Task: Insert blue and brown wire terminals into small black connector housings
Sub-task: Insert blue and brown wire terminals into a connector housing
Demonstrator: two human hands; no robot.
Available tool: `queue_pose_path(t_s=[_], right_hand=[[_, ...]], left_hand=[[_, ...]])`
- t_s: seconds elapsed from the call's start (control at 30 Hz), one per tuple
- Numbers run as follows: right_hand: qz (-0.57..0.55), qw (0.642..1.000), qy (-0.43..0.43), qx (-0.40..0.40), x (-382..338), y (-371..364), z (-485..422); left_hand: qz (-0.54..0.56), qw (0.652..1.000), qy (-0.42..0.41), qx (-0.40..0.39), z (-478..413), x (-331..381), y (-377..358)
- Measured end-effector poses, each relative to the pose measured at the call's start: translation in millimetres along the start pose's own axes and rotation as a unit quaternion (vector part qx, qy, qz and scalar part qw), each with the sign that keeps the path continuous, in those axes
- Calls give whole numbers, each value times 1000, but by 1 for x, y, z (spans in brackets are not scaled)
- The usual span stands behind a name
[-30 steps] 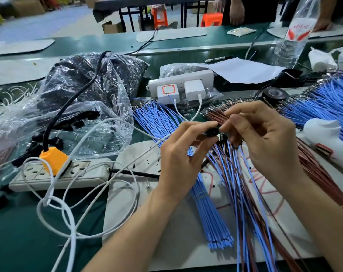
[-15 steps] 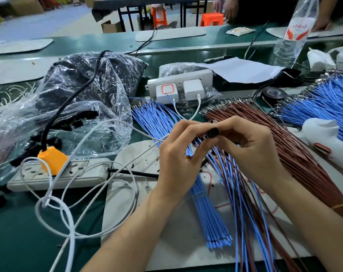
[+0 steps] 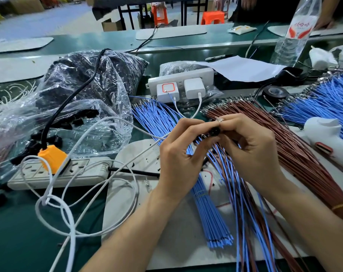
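My left hand (image 3: 179, 154) pinches a small black connector housing (image 3: 214, 131) between thumb and fingertips, over the middle of the bench. My right hand (image 3: 251, 152) meets it from the right and pinches a wire terminal (image 3: 219, 120) whose metal tip shows just above the housing. A hanging bunch of blue and brown wires (image 3: 243, 193) trails from under both hands toward me. A bundle of blue wires (image 3: 204, 203) lies on the white mat (image 3: 127, 213) below my left hand. A fan of brown wires (image 3: 296, 154) lies to the right.
A clear bag of black housings (image 3: 84, 107) sits at the left, beside a power strip (image 3: 54, 173) with an orange plug and looping white cables (image 3: 68, 203). White chargers (image 3: 178, 85), a tape roll (image 3: 275, 93), more blue wires (image 3: 327, 99), a bottle (image 3: 292, 36) and a white tool (image 3: 327, 134) lie behind and right.
My right hand has come back from the brown wire fan and closed on the housing in my left hand, and a terminal tip now shows above it. The hands sit slightly lower.
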State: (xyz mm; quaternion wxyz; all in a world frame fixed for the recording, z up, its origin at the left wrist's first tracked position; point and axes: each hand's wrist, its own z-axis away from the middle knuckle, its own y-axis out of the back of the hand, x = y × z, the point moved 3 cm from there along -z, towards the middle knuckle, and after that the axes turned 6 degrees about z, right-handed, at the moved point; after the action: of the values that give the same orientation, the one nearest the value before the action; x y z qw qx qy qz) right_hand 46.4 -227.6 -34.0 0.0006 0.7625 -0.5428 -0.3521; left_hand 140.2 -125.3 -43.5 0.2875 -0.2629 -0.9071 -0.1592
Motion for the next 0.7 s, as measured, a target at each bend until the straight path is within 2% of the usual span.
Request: queue_pose_path(t_s=[0.33,0.7], right_hand=[[42,999,5,-17,-1,-3,1],[63,998,6,7,-5,-6,4]], left_hand=[[-19,1000,-9,6,0,1,0],[-10,1000,2,13,0,-2,0]])
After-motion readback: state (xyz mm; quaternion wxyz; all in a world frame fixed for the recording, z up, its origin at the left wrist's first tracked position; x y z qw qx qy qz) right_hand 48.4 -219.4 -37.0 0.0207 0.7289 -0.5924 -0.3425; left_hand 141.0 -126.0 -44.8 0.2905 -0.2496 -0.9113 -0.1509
